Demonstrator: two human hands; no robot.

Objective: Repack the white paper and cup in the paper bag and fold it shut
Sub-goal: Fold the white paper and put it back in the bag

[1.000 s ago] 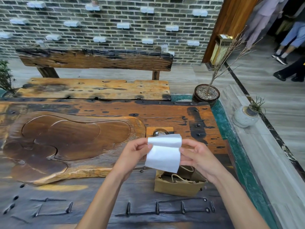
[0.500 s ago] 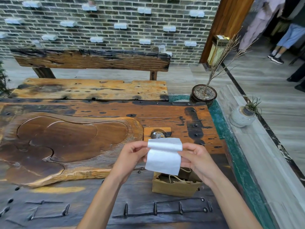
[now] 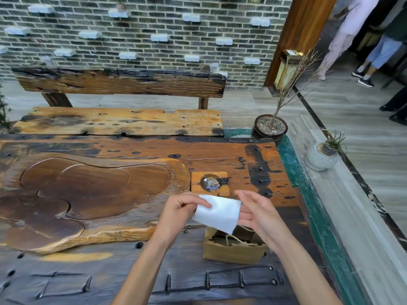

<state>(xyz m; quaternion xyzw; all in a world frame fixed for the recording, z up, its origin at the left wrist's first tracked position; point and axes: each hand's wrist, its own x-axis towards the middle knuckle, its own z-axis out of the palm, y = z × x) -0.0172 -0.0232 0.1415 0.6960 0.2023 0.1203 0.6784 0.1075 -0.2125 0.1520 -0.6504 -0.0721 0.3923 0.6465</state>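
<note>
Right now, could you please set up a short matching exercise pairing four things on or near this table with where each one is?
Things:
1. white paper
2. paper bag
3. round cup
4. grey planter

Places:
A. standing open on the dark table boards, below the hands
B. on the stone ledge right of the table
C. held between the left hand and right hand
D. set in a small square wooden holder

Pairs: 1-C, 2-A, 3-D, 4-B
</note>
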